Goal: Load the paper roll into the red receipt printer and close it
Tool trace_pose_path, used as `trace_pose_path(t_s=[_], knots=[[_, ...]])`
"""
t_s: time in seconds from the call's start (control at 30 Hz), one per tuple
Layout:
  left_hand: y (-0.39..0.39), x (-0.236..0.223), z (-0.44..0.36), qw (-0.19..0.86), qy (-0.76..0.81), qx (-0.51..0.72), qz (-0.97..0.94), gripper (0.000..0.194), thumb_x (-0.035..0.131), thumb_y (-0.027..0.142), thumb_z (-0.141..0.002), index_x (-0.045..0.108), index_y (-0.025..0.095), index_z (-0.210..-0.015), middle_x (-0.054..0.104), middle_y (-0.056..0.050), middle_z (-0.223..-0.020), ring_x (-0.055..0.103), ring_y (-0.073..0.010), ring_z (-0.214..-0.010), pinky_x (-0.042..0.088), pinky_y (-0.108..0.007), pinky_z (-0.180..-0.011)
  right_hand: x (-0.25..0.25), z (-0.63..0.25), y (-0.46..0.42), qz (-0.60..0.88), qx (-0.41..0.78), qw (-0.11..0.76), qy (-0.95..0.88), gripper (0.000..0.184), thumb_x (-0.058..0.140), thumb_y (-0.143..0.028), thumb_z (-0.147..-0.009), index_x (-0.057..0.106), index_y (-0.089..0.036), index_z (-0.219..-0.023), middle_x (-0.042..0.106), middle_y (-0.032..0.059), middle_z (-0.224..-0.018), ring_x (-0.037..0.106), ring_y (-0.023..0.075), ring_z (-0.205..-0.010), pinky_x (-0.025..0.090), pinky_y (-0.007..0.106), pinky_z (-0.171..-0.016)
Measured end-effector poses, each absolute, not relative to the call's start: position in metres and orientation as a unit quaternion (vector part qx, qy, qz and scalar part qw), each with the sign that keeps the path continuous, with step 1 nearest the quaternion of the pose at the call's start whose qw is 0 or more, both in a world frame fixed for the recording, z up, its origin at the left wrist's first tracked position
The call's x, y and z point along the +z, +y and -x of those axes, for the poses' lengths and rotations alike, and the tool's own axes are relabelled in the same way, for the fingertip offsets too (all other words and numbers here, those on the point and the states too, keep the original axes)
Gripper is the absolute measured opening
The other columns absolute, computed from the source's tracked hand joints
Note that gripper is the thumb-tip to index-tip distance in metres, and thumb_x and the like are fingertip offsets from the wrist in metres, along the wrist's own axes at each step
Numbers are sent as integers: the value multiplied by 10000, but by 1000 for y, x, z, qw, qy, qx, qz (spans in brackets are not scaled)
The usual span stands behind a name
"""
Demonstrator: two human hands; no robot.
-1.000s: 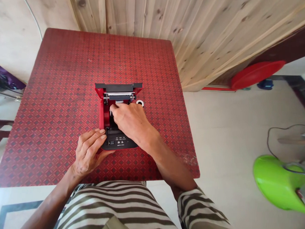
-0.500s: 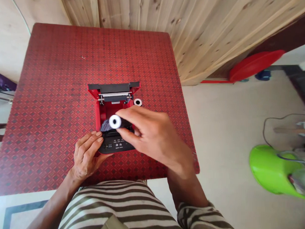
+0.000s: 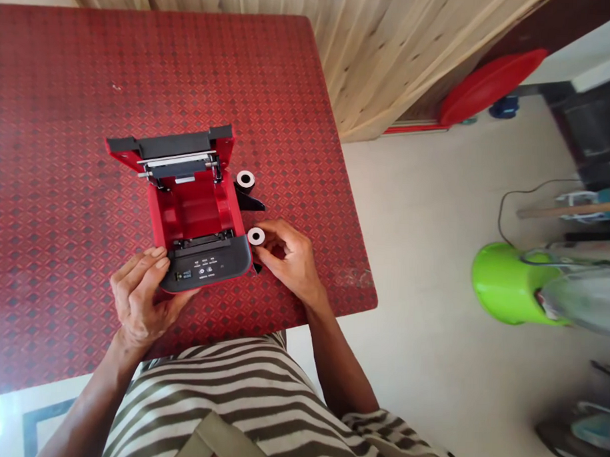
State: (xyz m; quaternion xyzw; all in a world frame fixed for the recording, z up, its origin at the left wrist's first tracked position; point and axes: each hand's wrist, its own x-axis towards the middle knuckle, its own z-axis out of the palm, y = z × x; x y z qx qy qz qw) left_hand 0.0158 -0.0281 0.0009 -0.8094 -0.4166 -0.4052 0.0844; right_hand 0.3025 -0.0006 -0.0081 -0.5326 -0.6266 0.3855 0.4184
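A small red and black printer (image 3: 208, 262) stands on the table with its lid (image 3: 172, 144) raised and its red inner bay (image 3: 200, 201) bare. My left hand (image 3: 145, 293) is closed on the printer's front left corner, fingertips on the black panel and thumb along the front edge. Beside the printer's right side, my right hand (image 3: 289, 254) pinches a roll with a white ring-shaped end (image 3: 256, 237). A dark tip shows below this roll. Just behind it stands a second roll (image 3: 245, 180) with a similar white end and a loose dark strip (image 3: 250, 201).
The red patterned table (image 3: 66, 200) ends a short way right of my right hand. A wood-plank wall (image 3: 355, 77) rises behind it. On the floor to the right are a lime-green bucket (image 3: 498, 282) and a red round panel (image 3: 490, 88).
My right hand has carried the roll out from over the printer's bay, down to the printer's right side. My left hand stays on the printer. The camera view has shifted.
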Motion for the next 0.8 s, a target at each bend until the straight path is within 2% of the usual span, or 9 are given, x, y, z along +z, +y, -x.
trace_pose_path(t_s=[0.07, 0.17, 0.3, 0.37, 0.43, 0.5, 0.6, 0.67, 0.8], knots=[[-29, 1, -16, 83, -417, -408, 808, 857, 939, 378, -799, 524, 165, -1518, 719, -159, -1280, 721, -291, -1173, 641, -454, -985, -3, -309, -2, 527, 403, 397, -635, 303, 727, -203, -894, 747, -227, -1195, 788, 60, -1141, 737, 176, -927, 612, 360, -861], [-30, 1, -16, 78, -425, -406, 805, 829, 937, 344, -803, 535, 167, -1506, 721, -161, -1294, 722, -291, -1179, 646, -461, -985, 17, -335, 2, 528, 478, 331, -620, 432, 799, -263, -878, 733, -219, -1303, 790, 52, -1073, 748, 167, -850, 610, 324, -774], [-32, 0, -15, 69, -438, -398, 803, 760, 921, 333, -823, 545, 209, -1472, 719, -140, -1324, 724, -285, -1178, 663, -480, -964, 40, -364, 32, 561, 458, 309, -617, 220, 794, -361, -915, 814, -192, -1054, 803, 38, -900, 734, 165, -769, 594, 319, -754], [-32, 0, -15, 68, -442, -398, 801, 720, 916, 355, -829, 561, 215, -1440, 716, -129, -1333, 725, -283, -1172, 667, -487, -959, 40, -361, 58, 571, 390, 335, -640, 176, 755, -277, -922, 812, -186, -1062, 830, 65, -1048, 754, 181, -908, 597, 358, -893], [-31, 0, -16, 69, -439, -405, 799, 720, 918, 375, -827, 567, 212, -1434, 715, -124, -1328, 724, -283, -1175, 664, -481, -971, 32, -347, 84, 564, 365, 314, -671, 364, 732, -206, -907, 761, -196, -1270, 815, 83, -1221, 754, 196, -1011, 588, 391, -956], [-30, 0, -17, 72, -428, -413, 801, 783, 932, 374, -811, 551, 200, -1473, 720, -136, -1308, 721, -290, -1179, 656, -470, -986, 19, -328, 105, 529, 365, 286, -711, 490, 745, -187, -883, 702, -193, -1371, 783, 94, -1329, 739, 204, -1099, 569, 400, -1008], [-29, 2, -18, 78, -413, -418, 806, 898, 953, 356, -782, 509, 173, -1541, 719, -162, -1286, 717, -299, -1177, 641, -456, -1002, 5, -308, 120, 486, 362, 282, -744, 413, 737, -207, -897, 718, -159, -1307, 782, 98, -1323, 710, 204, -1190, 514, 385, -1092], [-28, 3, -19, 80, -410, -417, 807, 913, 950, 349, -784, 496, 167, -1554, 716, -163, -1285, 721, -297, -1170, 640, -443, -999, 7, -306, 119, 498, 363, 291, -732, 347, 736, -225, -898, 739, -143, -1235, 801, 93, -1245, 717, 205, -1147, 521, 367, -1062], [-27, 3, -20, 77, -414, -419, 804, 866, 935, 359, -802, 506, 194, -1536, 726, -139, -1276, 741, -282, -1130, 647, -427, -972, 58, -325, 92, 501, 387, 312, -708, 383, 731, -311, -931, 727, -189, -1294, 777, 77, -1297, 732, 224, -1134, 564, 373, -989]])
